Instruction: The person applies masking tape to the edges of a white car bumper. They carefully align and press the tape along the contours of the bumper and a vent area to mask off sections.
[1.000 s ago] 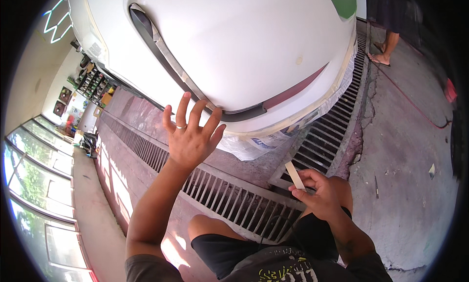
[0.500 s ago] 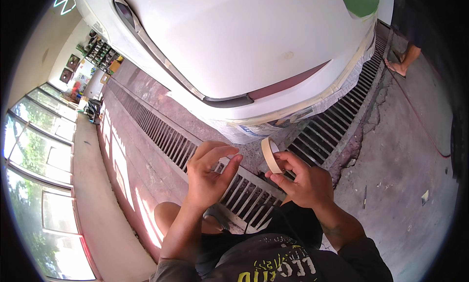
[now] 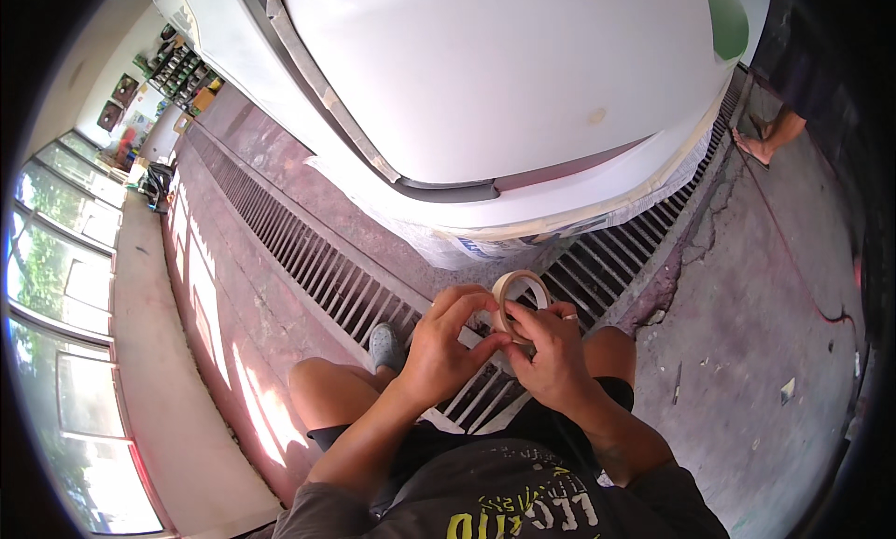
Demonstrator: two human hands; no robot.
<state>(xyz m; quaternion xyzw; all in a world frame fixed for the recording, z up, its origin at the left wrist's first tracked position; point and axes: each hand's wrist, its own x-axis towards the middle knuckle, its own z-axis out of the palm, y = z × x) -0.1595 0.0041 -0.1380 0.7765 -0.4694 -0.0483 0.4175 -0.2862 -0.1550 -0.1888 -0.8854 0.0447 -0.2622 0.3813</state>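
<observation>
A roll of beige masking tape [image 3: 504, 285] is up in front of my body, its open ring tilted to face up and right. My right hand [image 3: 551, 357] grips the roll's lower right side, fingers reaching into the ring and thumb below. From the other side, my left hand [image 3: 444, 346] has its thumb and forefinger curled against the roll's left edge. Whether a loose tape end lies between those fingers is too small to make out. Beyond the hands stands a white car body panel [image 3: 485, 91], its lower edge covered with taped-on newspaper [image 3: 467, 247].
Metal floor grates [image 3: 308, 268] run past the car and under my hands. A dark trim strip [image 3: 448, 192] crosses the panel. Another person's foot [image 3: 754, 149] is at the far right, near a thin red hose [image 3: 784, 231]. Windows [image 3: 79, 380] line the left wall.
My left hand has moved right and closed on the tape roll's edge. The roll has turned in my right hand, showing more of its opening. The whole view has shifted slightly.
</observation>
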